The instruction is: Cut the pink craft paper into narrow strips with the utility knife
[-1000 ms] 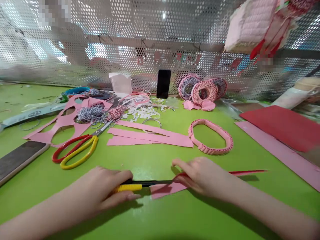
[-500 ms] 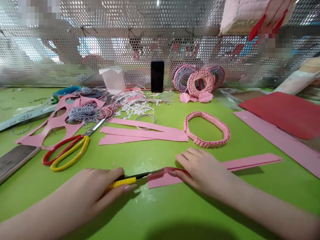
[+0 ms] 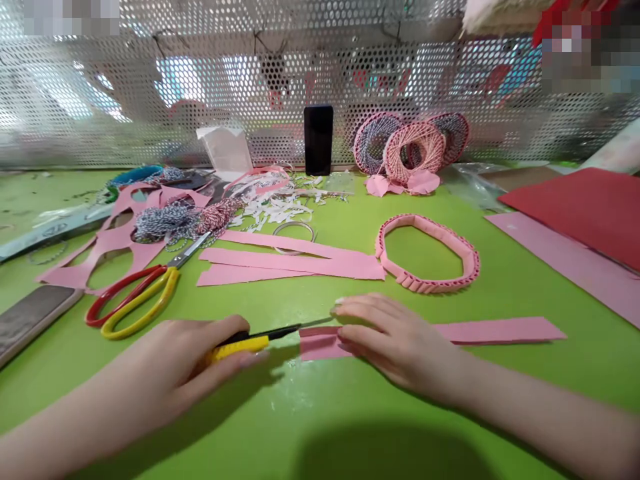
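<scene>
My left hand (image 3: 185,363) is closed round a yellow and black craft knife (image 3: 250,341), whose thin blade points right and reaches the left end of a long pink paper strip (image 3: 495,330). That strip lies flat on the green table (image 3: 320,413), its left end folded over. My right hand (image 3: 395,337) rests flat on the strip, fingers stretched out and pressing down near the fold.
Red and yellow scissors (image 3: 133,303) lie left of centre. Behind them are more pink strips (image 3: 295,263), a pleated pink paper ring (image 3: 427,253), twine bundles (image 3: 185,220), woven discs (image 3: 413,147) and a black phone (image 3: 318,139) against the perforated metal wall. Red and pink sheets (image 3: 580,207) lie right.
The pink strip has dropped from standing on edge to lying flat. My right hand has spread flat on it. The knife has drawn left out from under my right hand.
</scene>
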Demonstrator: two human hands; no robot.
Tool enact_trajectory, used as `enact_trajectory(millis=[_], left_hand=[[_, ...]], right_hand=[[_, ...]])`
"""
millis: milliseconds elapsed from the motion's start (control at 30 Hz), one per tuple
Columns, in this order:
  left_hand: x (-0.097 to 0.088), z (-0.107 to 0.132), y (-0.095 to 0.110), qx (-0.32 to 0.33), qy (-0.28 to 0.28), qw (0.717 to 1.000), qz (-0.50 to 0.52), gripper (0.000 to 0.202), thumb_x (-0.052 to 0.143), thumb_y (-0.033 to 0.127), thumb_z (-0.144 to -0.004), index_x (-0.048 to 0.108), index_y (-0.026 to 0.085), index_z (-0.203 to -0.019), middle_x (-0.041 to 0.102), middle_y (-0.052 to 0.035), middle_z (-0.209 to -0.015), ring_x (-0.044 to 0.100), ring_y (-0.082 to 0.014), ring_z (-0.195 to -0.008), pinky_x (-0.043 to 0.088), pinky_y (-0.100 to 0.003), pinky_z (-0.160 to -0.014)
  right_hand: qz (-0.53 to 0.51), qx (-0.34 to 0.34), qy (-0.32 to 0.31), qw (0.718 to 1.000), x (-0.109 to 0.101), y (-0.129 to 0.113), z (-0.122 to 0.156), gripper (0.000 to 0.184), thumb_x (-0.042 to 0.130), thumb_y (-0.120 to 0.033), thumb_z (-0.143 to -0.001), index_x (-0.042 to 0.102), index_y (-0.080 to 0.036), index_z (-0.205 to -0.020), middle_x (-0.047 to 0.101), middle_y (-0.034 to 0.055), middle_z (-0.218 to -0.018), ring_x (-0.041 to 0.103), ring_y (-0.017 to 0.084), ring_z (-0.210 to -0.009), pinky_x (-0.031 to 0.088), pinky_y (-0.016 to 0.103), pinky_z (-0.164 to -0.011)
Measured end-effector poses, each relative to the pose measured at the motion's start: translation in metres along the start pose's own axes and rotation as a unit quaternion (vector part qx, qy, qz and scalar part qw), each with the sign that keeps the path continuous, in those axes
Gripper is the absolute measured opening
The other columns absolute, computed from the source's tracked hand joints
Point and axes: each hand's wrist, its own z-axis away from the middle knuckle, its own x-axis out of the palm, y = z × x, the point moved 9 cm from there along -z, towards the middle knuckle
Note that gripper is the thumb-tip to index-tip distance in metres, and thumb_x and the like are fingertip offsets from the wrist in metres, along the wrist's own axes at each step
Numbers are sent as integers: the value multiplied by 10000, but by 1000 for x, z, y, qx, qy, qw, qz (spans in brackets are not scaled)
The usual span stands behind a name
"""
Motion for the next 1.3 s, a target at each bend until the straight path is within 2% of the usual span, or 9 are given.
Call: enact_trajectory(millis=[100, 233, 433, 533, 700, 1133, 1300], left_hand=[[7, 11, 5, 15, -40, 999, -10, 363, 371, 529, -944, 633, 286, -1005, 713, 16, -783, 661, -164, -658, 411, -229, -554], [18, 6, 10, 12, -84, 996, -27, 438, 318, 564, -958, 640, 270, -916, 668, 19, -665, 636, -171, -580, 370, -265, -528], [14, -9, 8, -14, -67, 996, -60, 589, 225, 667, -939, 644, 256, -893, 672, -3, -657, 646, -210, -581, 362, -296, -541], [18, -11, 7, -12, -87, 994, -58, 557, 248, 639, -947, 639, 251, -862, 674, -12, -667, 646, -213, -576, 367, -296, -529], [28, -14, 8, 4, -135, 989, -62, 491, 288, 591, -960, 634, 246, -910, 684, -23, -709, 669, -221, -623, 392, -286, -535], [25, -18, 18, 60, -85, 991, -80, 421, 334, 533, -975, 616, 240, -869, 660, -4, -645, 638, -184, -534, 360, -273, -484], [22, -19, 24, 44, -92, 991, -89, 456, 282, 521, -986, 611, 240, -841, 647, -2, -627, 632, -182, -528, 357, -278, -491]], right_hand=[[-27, 15, 15, 999, -4, 3, 2, 130, 513, -153, -969, 638, -125, -991, 693, 117, -1029, 623, 229, -990, 469, 414, -928], [-44, 25, 27, 998, -8, 4, 1, 139, 518, -158, -972, 639, -104, -1012, 701, 114, -998, 634, 221, -939, 484, 400, -900], [-89, 61, 7, 994, -4, 11, -1, 150, 523, -200, -975, 628, -113, -1037, 695, 117, -1032, 624, 231, -1008, 511, 370, -896], [-116, 71, -3, 991, -2, 15, -1, 134, 536, -212, -971, 623, -133, -1036, 684, 114, -1073, 606, 231, -1054, 499, 376, -925], [-120, 78, -18, 990, 1, 16, 1, 127, 546, -199, -966, 611, -139, -1057, 678, 111, -1113, 595, 234, -1079, 486, 392, -944], [-134, 76, -24, 988, 2, 15, -3, 145, 513, -195, -980, 608, -128, -1067, 689, 120, -1116, 614, 222, -1082, 427, 428, -1047], [-119, 77, -19, 990, 3, 14, 0, 156, 503, -188, -985, 605, -158, -1099, 695, 108, -1151, 621, 212, -1119, 403, 446, -1083]])
